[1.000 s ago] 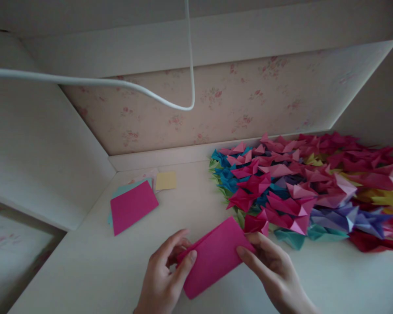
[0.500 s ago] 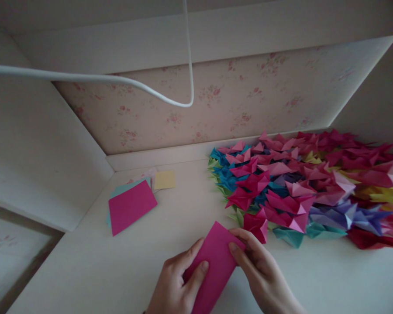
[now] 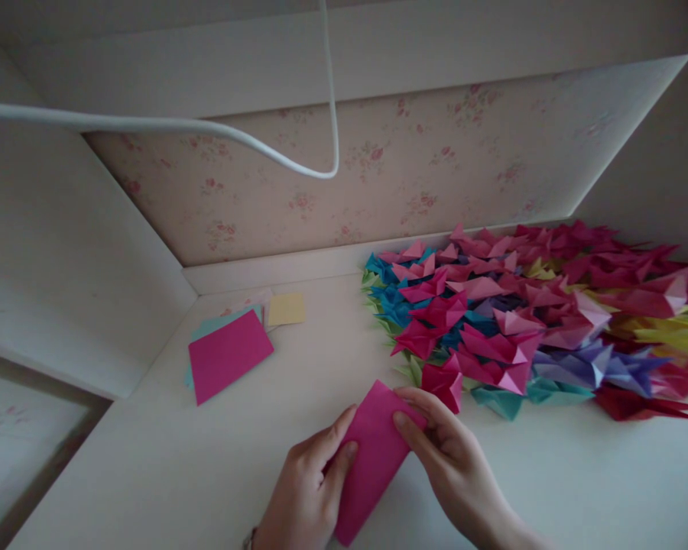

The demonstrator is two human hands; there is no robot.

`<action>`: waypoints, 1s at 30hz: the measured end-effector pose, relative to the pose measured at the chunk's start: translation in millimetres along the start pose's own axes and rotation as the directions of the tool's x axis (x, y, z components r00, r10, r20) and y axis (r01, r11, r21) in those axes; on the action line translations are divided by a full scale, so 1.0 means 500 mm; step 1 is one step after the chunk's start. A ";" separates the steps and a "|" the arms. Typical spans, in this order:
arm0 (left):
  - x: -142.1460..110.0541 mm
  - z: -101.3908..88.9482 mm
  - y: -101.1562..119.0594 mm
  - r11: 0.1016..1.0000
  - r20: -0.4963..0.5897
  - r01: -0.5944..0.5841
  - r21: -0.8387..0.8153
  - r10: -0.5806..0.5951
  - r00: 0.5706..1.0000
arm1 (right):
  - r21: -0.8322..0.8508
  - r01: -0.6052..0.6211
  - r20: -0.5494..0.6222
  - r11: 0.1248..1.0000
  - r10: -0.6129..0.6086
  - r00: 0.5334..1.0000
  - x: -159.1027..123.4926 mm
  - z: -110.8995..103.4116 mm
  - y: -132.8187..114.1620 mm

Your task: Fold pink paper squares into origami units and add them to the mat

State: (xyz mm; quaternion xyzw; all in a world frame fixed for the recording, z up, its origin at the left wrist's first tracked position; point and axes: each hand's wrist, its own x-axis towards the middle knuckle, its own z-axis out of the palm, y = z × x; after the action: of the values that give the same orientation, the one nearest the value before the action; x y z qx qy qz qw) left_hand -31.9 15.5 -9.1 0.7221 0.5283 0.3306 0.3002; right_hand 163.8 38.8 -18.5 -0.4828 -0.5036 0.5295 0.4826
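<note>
A magenta sheet of paper (image 3: 372,457), folded into a narrow rectangle, lies on the white desk (image 3: 149,473) near its front edge. My left hand (image 3: 306,493) presses on the paper's left long edge, thumb and fingers curled onto it. My right hand (image 3: 450,466) pinches the paper's upper right corner with thumb and forefinger. Just beyond my right hand begins a large heap of folded paper pieces (image 3: 527,325) in pink, magenta, blue, purple, green and yellow.
A small stack of flat sheets (image 3: 228,353), magenta on top with teal beneath, lies at the back left beside a yellow square (image 3: 287,309). A white cable (image 3: 229,145) hangs across above the desk. Flowered wallpaper (image 3: 378,168) backs the alcove; white side walls close it in.
The magenta paper went from a wider rectangle to a narrower folded one. Both hands moved closer together and now press along it. The view shifted slightly.
</note>
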 end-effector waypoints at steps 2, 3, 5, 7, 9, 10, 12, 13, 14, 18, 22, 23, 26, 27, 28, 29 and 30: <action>-0.001 0.002 -0.003 1.000 -0.014 -0.009 0.010 0.009 1.000 | 0.047 -0.032 -0.005 0.998 0.032 0.999 0.002 0.002 -0.002; -0.001 0.003 -0.004 1.000 -0.025 -0.008 0.013 0.008 1.000 | 0.075 -0.051 -0.006 0.996 0.051 0.999 0.003 0.004 -0.004; -0.002 0.004 -0.005 1.000 -0.058 0.008 0.014 -0.007 0.998 | 0.147 -0.095 0.001 0.985 0.096 0.995 0.004 0.006 -0.008; -0.003 0.002 -0.004 1.000 -0.086 0.026 0.011 -0.025 0.996 | 0.241 -0.144 0.012 0.960 0.146 0.989 0.007 0.009 -0.015; -0.002 -0.001 0.000 0.999 -0.102 0.032 0.008 -0.031 0.994 | 0.317 -0.181 0.023 0.931 0.183 0.983 0.011 0.010 -0.024; -0.002 -0.003 0.002 0.999 -0.106 0.032 0.007 -0.031 0.994 | 0.332 -0.190 0.028 0.924 0.192 0.981 0.014 0.009 -0.027; 0.000 -0.006 0.007 0.999 -0.112 0.034 0.005 -0.033 0.993 | 0.329 -0.185 0.032 0.926 0.185 0.982 0.017 0.008 -0.032; 0.001 -0.006 0.009 0.999 -0.115 0.038 0.004 -0.037 0.993 | 0.319 -0.177 0.029 0.931 0.177 0.984 0.018 0.007 -0.032; 0.001 -0.006 0.011 0.999 -0.114 0.043 0.004 -0.043 0.993 | 0.309 -0.166 0.023 0.936 0.167 0.986 0.018 0.006 -0.032; 0.001 -0.004 0.011 0.999 -0.088 0.052 0.006 -0.052 0.995 | 0.305 -0.147 -0.026 0.941 0.162 0.986 0.015 0.007 -0.025; 0.001 -0.007 0.013 0.997 -0.053 0.078 0.010 -0.077 0.996 | 0.310 -0.148 -0.027 0.939 0.164 0.986 0.012 0.009 -0.022; 0.001 -0.007 0.015 0.996 -0.040 0.087 0.014 -0.086 0.995 | 0.301 -0.133 -0.028 0.944 0.148 0.989 0.012 0.009 -0.022; 0.002 -0.008 0.019 0.994 -0.001 0.106 0.022 -0.106 0.994 | 0.266 -0.083 -0.051 0.960 0.100 0.994 0.011 0.007 -0.022; 0.002 -0.007 0.020 0.994 0.006 0.109 0.020 -0.109 0.994 | 0.254 -0.070 -0.061 0.965 0.088 0.994 0.011 0.006 -0.022; 0.002 -0.006 0.020 0.993 0.008 0.115 0.016 -0.115 0.993 | 0.242 -0.059 -0.070 0.968 0.078 0.994 0.010 0.005 -0.022; 0.002 -0.005 0.019 0.993 0.003 0.117 0.010 -0.117 0.993 | 0.230 -0.050 -0.080 0.972 0.070 0.994 0.010 0.004 -0.021; 0.001 -0.004 0.018 0.993 -0.005 0.115 0.004 -0.115 0.993 | 0.218 -0.039 -0.093 0.975 0.061 0.994 0.010 0.003 -0.021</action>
State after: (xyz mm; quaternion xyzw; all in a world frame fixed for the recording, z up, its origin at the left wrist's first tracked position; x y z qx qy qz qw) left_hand -28.2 13.9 -0.6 0.6905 0.5704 0.3131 0.3160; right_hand 162.1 43.9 -7.8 -0.4658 -0.4063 0.5684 0.5431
